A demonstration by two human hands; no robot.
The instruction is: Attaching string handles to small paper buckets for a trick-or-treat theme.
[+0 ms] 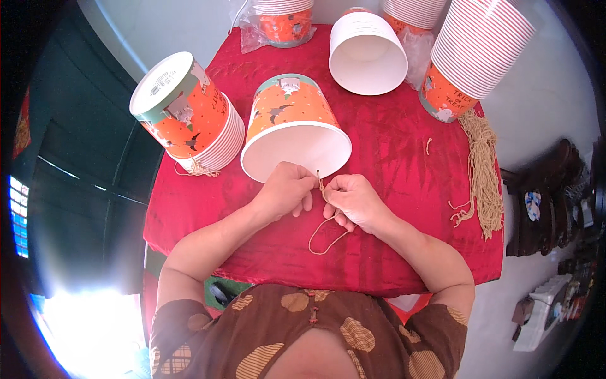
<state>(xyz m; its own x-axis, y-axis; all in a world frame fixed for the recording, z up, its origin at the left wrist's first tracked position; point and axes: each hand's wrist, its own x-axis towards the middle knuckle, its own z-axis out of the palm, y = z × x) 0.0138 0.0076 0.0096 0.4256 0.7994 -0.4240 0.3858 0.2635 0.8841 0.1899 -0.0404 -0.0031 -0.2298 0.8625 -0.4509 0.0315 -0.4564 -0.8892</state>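
An orange paper bucket (303, 115) with bats and a ghost lies tipped on the table, its white mouth turned toward me. Through a small hole at its near rim runs a thin tan cord (328, 247), knotted just outside the rim. My left hand (287, 192) is closed, thumb and finger pinching at the cord beside the rim. My right hand (356, 201) grips the same cord between thumb and forefinger just right of the knot. The rest of the cord loops down below this hand onto the cloth. Exactly how the strands cross is too small to tell.
A red velvet cloth (391, 252) covers the table. At left stands an upside-down bucket stack (205, 117) with cord ends beneath. Another bucket (369, 57) lies at the back. A tall stack (480, 50) leans at back right, above a tan cord bundle (485, 177) along the right edge.
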